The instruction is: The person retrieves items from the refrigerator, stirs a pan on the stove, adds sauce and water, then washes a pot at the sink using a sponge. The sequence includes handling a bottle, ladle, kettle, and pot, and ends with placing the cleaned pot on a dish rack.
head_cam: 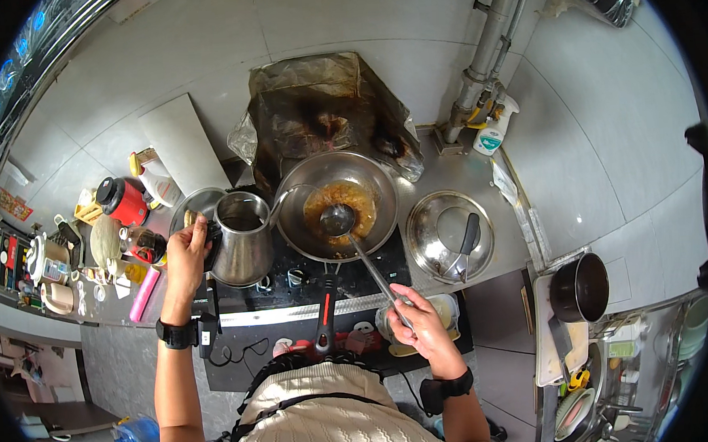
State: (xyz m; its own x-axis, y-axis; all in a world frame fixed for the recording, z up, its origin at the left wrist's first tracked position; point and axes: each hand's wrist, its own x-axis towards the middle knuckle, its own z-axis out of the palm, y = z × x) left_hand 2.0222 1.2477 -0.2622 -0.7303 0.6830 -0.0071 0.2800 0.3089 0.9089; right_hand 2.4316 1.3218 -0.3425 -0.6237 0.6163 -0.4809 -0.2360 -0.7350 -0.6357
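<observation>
My left hand (pixel 187 255) grips the black handle of a stainless steel gooseneck kettle (pixel 243 252), which has its lid off. The kettle's thin spout reaches over the left rim of a steel wok (pixel 290 225). Shallow brownish liquid with bits in it (pixel 359 202) lies in the wok's bottom. In my right hand (pixel 421 323) is the handle of a metal ladle (pixel 337 219), its bowl down in that liquid. The wok stands on the stove, its black and red handle (pixel 326 314) pointing towards me. Whether water leaves the spout I cannot tell.
Right of the wok lies a domed steel lid (pixel 422 241). Stained foil (pixel 304 96) shields the wall behind. Bottles, a red jar (pixel 126 201) and a pink roll (pixel 144 294) crowd the left counter. A dark pot (pixel 579 289) and a knife (pixel 561 342) are at the far right.
</observation>
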